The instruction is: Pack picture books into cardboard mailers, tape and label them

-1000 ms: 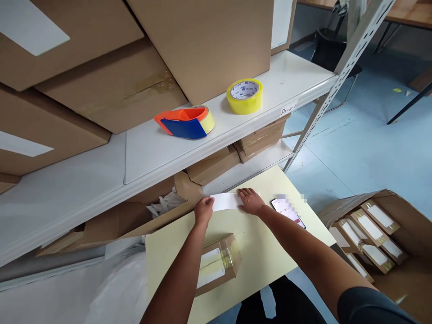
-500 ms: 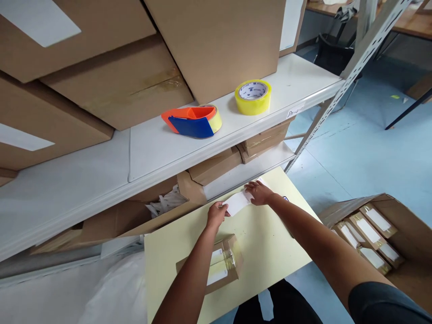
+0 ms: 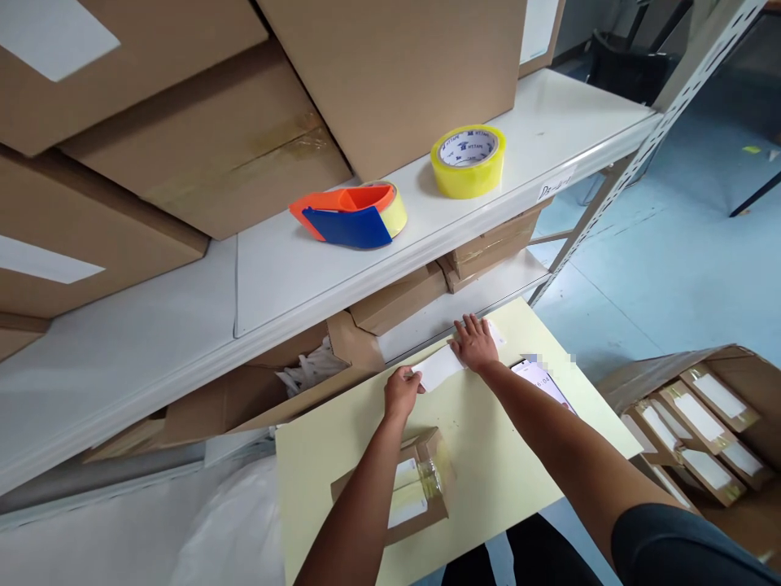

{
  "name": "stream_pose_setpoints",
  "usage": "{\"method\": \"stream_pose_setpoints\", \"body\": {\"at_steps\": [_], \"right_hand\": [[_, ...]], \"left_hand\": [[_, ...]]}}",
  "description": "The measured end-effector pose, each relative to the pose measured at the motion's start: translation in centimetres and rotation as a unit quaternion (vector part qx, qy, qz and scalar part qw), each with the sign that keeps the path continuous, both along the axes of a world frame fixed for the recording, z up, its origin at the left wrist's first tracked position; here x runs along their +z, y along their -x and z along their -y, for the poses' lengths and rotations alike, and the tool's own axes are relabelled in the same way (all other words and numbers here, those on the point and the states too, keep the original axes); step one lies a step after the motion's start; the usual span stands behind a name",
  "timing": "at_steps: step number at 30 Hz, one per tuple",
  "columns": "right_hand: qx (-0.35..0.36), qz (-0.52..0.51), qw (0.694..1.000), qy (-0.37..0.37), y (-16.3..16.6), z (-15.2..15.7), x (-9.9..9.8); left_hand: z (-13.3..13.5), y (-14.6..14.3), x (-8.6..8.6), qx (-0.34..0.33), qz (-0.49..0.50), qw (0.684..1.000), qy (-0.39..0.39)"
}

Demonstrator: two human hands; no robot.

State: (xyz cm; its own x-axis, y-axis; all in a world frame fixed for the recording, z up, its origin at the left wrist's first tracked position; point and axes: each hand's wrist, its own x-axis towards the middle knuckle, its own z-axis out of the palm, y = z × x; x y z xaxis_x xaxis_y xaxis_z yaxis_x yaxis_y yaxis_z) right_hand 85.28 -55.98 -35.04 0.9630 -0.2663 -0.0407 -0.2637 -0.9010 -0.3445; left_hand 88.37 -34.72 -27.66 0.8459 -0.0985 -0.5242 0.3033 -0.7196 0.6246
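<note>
A strip of white paper labels [image 3: 437,369] lies along the far edge of the pale yellow table [image 3: 488,456]. My left hand [image 3: 403,392] pinches the strip's left end between thumb and fingers. Fingers spread, my right hand [image 3: 475,343] lies flat over the strip further right, and part of the paper shows beyond it. Closer to me, a small taped cardboard box [image 3: 436,513] with a white label on top rests partly behind my left forearm. Beside my right forearm a phone [image 3: 537,378] with a lit screen lies on the table.
On the white shelf [image 3: 378,268] sit an orange and blue tape dispenser [image 3: 347,216] and a yellow tape roll [image 3: 469,163], before large cartons [image 3: 396,81]. An open carton [image 3: 359,346] stands below. At right, a big carton [image 3: 748,366] holds several labelled boxes.
My right hand has flattened and spread its fingers on the label strip. The left hand keeps its pinch. The view has shifted slightly, and more of the phone shows.
</note>
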Motion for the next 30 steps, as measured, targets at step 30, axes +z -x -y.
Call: {"method": "stream_pose_setpoints", "body": {"at_steps": [30], "right_hand": [[-0.050, 0.081, 0.892, -0.442, 8.6, -7.5, 11.4]], "left_hand": [[-11.8, 13.6, 14.5, 0.164, 0.108, 0.979, 0.054]]}}
